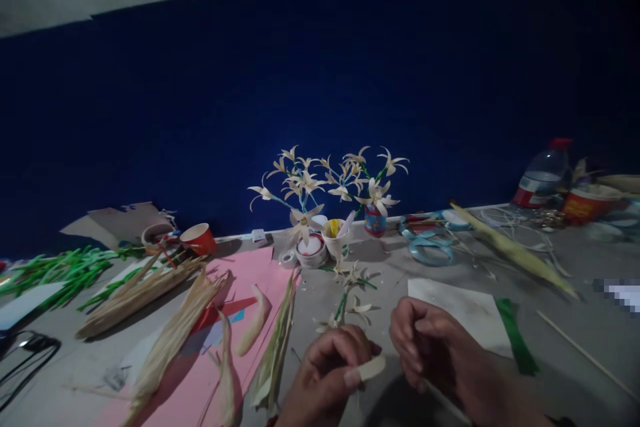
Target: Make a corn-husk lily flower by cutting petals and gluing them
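Observation:
At the bottom middle, my left hand (333, 370) pinches a short, pale petal-shaped piece of corn husk (373, 368) between thumb and fingers. To its right, my right hand (440, 353) is raised with its fingers curled in. A thin pale line shows beneath that palm, but whether the fingers grip it is hidden. Just beyond both hands, small husk flowers (354, 273) with green-wrapped stems lie on the grey table. Farther back, more husk flowers (305, 181) stand upright around a white cup (337, 240).
Dried corn husks (173, 340) lie on pink paper (250, 267) at left, near green-wrapped stems (85, 270) and an orange paper cup (199, 240). On the right are white paper (455, 310), a green strip (517, 337), blue tape rolls (431, 252), a thin stick (585, 353) and a plastic bottle (543, 173).

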`<state>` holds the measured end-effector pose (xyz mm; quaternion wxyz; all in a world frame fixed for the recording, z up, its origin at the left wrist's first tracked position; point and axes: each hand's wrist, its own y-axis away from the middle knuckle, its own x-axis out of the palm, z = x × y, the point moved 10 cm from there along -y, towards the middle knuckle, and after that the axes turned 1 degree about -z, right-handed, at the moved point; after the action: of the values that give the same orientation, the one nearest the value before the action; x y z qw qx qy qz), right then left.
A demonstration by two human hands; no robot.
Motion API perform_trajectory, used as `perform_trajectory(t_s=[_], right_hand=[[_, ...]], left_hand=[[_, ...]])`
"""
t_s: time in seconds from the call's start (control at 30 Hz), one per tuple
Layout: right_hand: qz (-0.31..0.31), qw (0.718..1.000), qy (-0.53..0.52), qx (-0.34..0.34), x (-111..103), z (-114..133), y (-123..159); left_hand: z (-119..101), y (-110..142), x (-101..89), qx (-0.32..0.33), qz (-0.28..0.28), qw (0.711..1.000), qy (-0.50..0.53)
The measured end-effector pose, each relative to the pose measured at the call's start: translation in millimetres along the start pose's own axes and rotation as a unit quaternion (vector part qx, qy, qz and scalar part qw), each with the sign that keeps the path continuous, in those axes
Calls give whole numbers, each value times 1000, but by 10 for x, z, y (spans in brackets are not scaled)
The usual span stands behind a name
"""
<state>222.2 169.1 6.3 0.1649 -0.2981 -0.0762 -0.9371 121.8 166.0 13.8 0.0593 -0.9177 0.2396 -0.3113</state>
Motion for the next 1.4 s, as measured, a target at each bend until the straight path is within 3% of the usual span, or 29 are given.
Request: perform_trajectory(t_s=[0.07, 0.1, 0.17, 0.23, 0.4, 0.5, 0.57, 0.63, 0.73, 0.83, 1.07, 1.23, 1.33, 1.4], right_hand=[[-13, 992, 102, -75, 6, 127, 48], [-13, 974, 180, -137, 48, 220, 94], [0, 902, 336, -272, 207, 369, 233], [21, 826, 429, -365, 344, 405, 364], [-1, 700, 568, -432, 403, 430, 468], [-8, 657, 610, -443, 460, 451, 489], [-30, 633, 633, -445, 487, 460, 487], [-41, 609, 654, -447, 533, 448, 478], [-35, 572, 683, -453, 630, 414, 465], [-24, 556, 705, -440, 682, 389, 448], [-32, 556, 715, -423, 677, 337, 464], [-53, 577, 703, -412, 571, 335, 441], [-82, 626, 678, -377, 398, 364, 383], [-97, 658, 657, -355, 300, 358, 345]], left_hand=[[15, -5, -6, -3, 4, 1000, 1], [38, -5, -14, -11, 5, 1000, 2], [109, 2, -34, -33, 3, 999, 12], [180, 12, -54, -51, 0, 998, 27], [264, 28, -108, -55, 1, 998, 19], [87, 43, -148, 26, -6, 993, -112], [-189, 101, -93, 147, -19, 946, -287], [-399, 185, 45, 245, -29, 861, -444], [-487, 223, 232, 291, -20, 759, -582], [-547, 244, 326, 320, -32, 706, -631], [-554, 293, 487, 358, -33, 630, -688], [-659, 257, 452, 361, -68, 626, -688], [-780, 253, 300, 347, -112, 638, -678], [-767, 236, 246, 323, -96, 661, -670]])
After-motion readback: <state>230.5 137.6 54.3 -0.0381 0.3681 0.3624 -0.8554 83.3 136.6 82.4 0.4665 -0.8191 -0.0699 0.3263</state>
